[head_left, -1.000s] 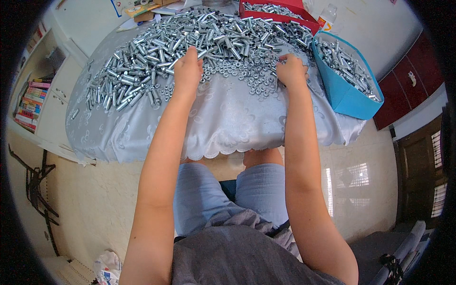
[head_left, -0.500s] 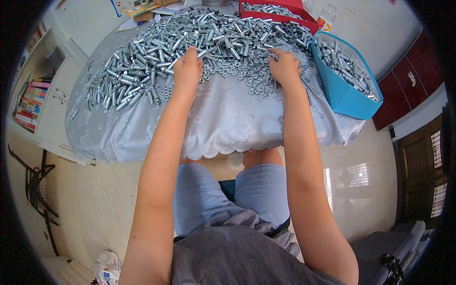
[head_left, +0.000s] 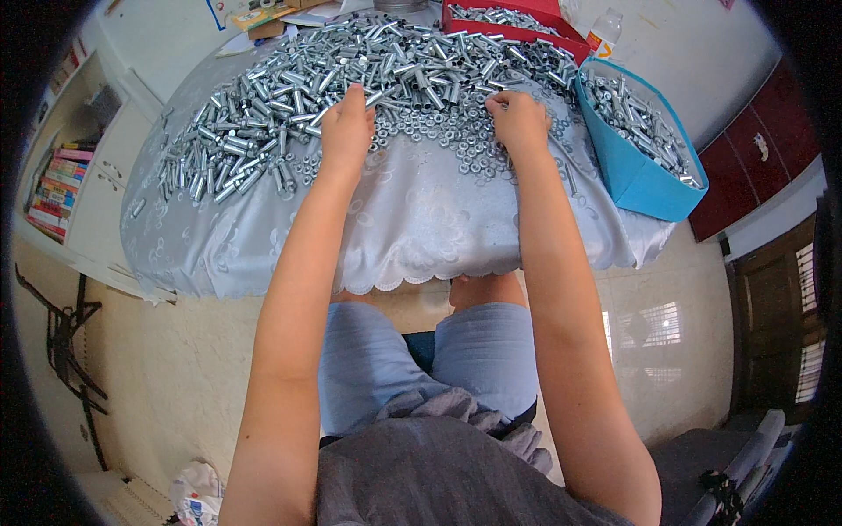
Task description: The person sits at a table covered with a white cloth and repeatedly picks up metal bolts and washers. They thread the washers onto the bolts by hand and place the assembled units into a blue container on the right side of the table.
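Observation:
A wide heap of shiny metal sleeves (head_left: pixel 254 114) covers the far part of the table. Small nuts (head_left: pixel 447 131) lie scattered along its near edge, between my hands. My left hand (head_left: pixel 347 131) is closed at the near edge of the heap, thumb up and fingers curled. A sleeve shows by its thumb tip, but whether it is gripped is unclear. My right hand (head_left: pixel 521 124) reaches down over the right side of the nuts, thumb and fingers drawn together. Whatever it pinches is hidden or too small to make out.
A blue fabric bin (head_left: pixel 653 188) full of metal bolts stands at the table's right edge. Behind the heap sits a red box (head_left: pixel 561 39) with more metal pieces, beside a plastic bottle (head_left: pixel 603 35). A pale satin tablecloth (head_left: pixel 421 228) hangs over the front edge.
My right hand has shifted slightly left over the nuts, and its thumb and fingers have drawn together. My left hand has stayed almost still.

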Tool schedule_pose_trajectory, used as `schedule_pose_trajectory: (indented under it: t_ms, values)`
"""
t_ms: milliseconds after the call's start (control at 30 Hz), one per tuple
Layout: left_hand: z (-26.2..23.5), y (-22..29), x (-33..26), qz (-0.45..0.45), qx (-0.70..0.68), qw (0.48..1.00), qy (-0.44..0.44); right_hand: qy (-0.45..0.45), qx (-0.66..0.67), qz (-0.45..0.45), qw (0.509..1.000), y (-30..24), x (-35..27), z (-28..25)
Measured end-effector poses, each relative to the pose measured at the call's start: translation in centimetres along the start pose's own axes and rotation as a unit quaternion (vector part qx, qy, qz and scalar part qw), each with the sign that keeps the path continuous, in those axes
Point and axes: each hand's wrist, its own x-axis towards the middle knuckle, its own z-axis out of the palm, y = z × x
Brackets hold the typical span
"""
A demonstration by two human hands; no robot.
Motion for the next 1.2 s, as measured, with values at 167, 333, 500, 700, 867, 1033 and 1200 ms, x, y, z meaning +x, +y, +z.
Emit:
schedule_pose_trajectory:
  t_ms: [167,333,500,700,867,1033,1200]
  values:
    - [0.1,0.4,-0.4,0.0,0.013,1.0,0.008,0.033,0.065,-0.025,0.997,-0.5,0.0,-0.4]
    - [0.0,0.1,-0.1,-0.004,0.02,1.0,0.011,-0.045,0.315,-0.087,0.944,-2.2,-1.2,-0.5]
    - [0.1,-0.1,-0.1,0.003,0.05,0.999,-0.008,-0.127,0.32,-0.113,0.932,-3.6,-2.4,-0.5]
    - [-0.1,-0.2,-0.2,-0.002,0.079,0.996,-0.03,-0.154,0.351,-0.1,0.918,-4.6,-2.9,-1.2]
    - [0.1,-0.3,-0.3,-0.012,0.095,0.995,-0.028,-0.174,0.378,-0.084,0.906,-4.6,-2.7,-1.1]
    - [-0.3,-0.6,0.1,-0.01,0.109,0.993,-0.038,-0.202,0.399,-0.073,0.891,-4.5,-2.7,-0.7]
    - [-0.5,-0.9,0.4,-0.013,0.16,0.986,-0.046,-0.222,0.471,-0.067,0.851,-4.9,-2.7,-0.8]
